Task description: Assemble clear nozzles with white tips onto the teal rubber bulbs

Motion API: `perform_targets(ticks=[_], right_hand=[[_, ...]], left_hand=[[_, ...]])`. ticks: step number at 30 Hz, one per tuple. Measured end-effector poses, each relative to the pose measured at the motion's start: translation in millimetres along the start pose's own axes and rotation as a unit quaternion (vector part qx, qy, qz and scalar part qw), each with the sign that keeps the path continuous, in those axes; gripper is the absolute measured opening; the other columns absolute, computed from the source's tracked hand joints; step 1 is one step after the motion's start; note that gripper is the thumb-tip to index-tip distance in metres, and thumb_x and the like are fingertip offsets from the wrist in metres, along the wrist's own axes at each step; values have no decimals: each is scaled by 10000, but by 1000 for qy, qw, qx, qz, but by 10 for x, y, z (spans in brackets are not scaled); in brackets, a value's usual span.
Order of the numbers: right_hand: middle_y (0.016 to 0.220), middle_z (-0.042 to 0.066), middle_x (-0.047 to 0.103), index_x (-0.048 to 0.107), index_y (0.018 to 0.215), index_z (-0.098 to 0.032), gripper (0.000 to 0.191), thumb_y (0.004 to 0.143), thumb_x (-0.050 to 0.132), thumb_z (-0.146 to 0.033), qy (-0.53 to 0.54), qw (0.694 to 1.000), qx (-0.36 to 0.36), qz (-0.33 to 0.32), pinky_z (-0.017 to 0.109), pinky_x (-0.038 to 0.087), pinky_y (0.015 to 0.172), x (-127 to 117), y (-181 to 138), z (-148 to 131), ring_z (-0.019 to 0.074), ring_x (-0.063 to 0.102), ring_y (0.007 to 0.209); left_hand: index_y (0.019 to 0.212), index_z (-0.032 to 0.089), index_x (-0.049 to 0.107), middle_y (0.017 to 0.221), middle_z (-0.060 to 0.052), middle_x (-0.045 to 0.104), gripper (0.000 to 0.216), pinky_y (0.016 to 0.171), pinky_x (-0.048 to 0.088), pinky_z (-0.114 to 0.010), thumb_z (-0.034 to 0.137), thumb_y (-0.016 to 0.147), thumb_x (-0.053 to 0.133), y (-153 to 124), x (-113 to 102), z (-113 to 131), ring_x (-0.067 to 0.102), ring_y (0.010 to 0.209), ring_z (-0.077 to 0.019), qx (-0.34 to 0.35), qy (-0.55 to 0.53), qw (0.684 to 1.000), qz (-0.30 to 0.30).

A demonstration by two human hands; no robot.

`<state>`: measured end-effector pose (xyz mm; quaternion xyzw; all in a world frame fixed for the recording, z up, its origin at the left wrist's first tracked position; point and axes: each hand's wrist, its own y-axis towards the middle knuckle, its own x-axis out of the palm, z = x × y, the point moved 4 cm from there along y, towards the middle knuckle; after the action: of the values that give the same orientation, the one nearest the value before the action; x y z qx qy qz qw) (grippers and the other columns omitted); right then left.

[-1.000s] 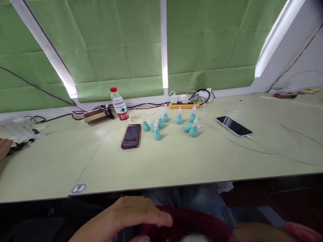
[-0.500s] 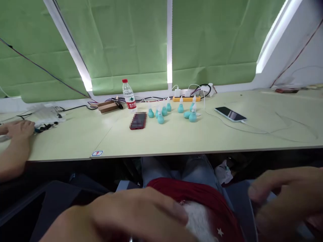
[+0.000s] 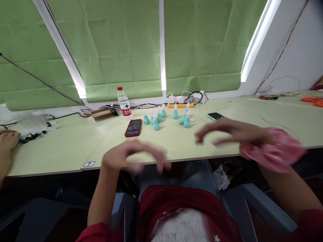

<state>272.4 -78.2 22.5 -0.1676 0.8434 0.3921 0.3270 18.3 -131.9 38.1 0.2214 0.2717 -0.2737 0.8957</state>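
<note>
My left hand hovers over the front edge of the table, its curved fingers apart and nothing in them. Over the right part of the tabletop, my right hand is also open and bare, blurred by motion; a pink scrunchie circles that wrist. Between and beyond the hands stand several small teal bulbs with pale pointed tips. In the right group, one teal bulb lies on its side beside an upright one. My right hand partly covers a light-coloured phone.
A red-cased phone lies left of the bulbs, with a water bottle behind it. Along the window run a yellow power strip, cables and a cardboard box. At far left, another person's hand rests near small black parts.
Both hands have moved forward from low near my body to above the table's front part. The view has shifted, bringing orange objects into sight at far right.
</note>
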Motion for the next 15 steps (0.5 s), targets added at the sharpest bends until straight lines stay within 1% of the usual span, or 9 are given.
perform_targets(ticks=[1,3,4,6,8,10,12,14,15], right_hand=[[730,35,627,624,842,-193,330,681,528,-464,-2,999,20,-29,260,476,638,42,192,143,133,588,689],[741,53,626,613,833,-160,318,696,521,-433,-36,987,56,143,265,470,617,10,429,432,139,581,668],[731,59,626,612,801,-147,305,704,512,-418,-33,983,68,165,257,467,591,81,477,564,136,578,642],[670,48,623,609,738,-139,269,712,501,-383,-31,987,76,139,235,447,545,319,474,756,118,560,567],[587,20,608,614,691,-157,210,700,510,-340,-72,995,56,43,222,416,530,598,411,831,106,536,516],[526,4,585,600,609,-175,200,693,508,-332,-148,987,56,14,227,377,526,742,369,860,107,513,496],[483,8,548,545,519,-170,267,696,492,-362,-217,968,90,86,240,344,524,698,407,904,113,487,487],[502,13,518,509,541,-167,292,699,476,-409,-241,934,138,224,250,332,529,542,482,991,119,467,502],[555,14,518,514,616,-167,279,690,480,-434,-238,912,159,294,254,334,536,464,513,1054,126,466,532]], left_hand=[[1140,222,485,962,-82,623,494,689,467,-334,513,762,358,211,-49,-61,598,803,-202,25,23,999,31],[1098,195,509,936,-83,621,413,696,457,-329,417,807,319,550,-149,-237,591,795,-191,5,149,973,174],[1070,190,526,917,-81,622,373,701,451,-331,377,804,343,667,-137,-328,585,797,-195,-14,230,951,206],[993,192,559,889,-70,623,299,696,445,-322,317,784,386,794,-14,-499,575,799,-199,-28,353,913,201],[971,208,559,883,-50,619,270,671,446,-299,302,784,388,819,151,-662,570,785,-188,-17,406,901,154],[1002,209,538,917,-56,604,280,671,444,-308,302,783,390,825,224,-802,557,819,-202,-14,442,885,148],[1076,186,493,1009,-89,561,326,714,431,-335,287,785,385,891,161,-903,515,919,-232,-12,468,861,198],[1130,156,453,1124,-125,479,362,816,380,-376,258,793,367,1016,15,-960,429,1043,-258,1,480,833,276],[1152,156,433,1190,-130,420,381,872,335,-399,257,789,380,1090,-57,-980,374,1099,-268,11,480,822,306]])
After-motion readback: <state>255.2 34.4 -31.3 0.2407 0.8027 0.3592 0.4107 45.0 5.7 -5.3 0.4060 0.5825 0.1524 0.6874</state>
